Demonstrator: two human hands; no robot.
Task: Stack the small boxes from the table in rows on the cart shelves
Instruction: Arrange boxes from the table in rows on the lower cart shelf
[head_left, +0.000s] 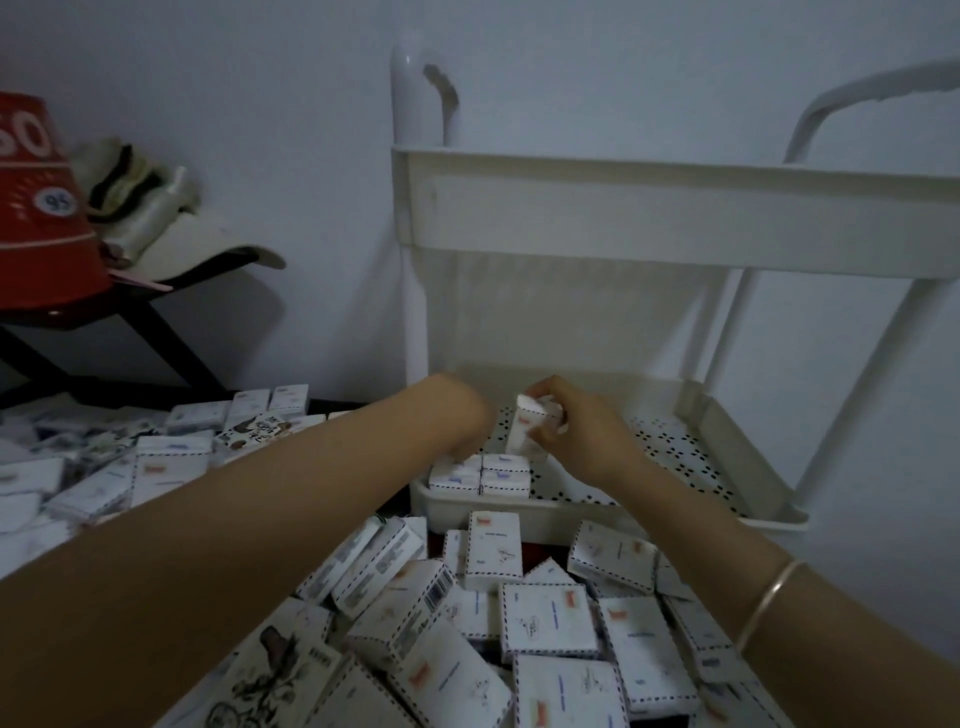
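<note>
Head view: cart shelf held a short row of boxes at its near-left corner. Your right hand pinched one box on end above them; left hand: fingers blurred, grip untellable. Risk: a tilted set-down could nudge the row askew.

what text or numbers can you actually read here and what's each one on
"95": in a white oval on the red container at far left.
"SO": large white letters higher on the same container, cut off by the frame edge.
Small boxes: the print and the barcode are too blurred to read.
</note>
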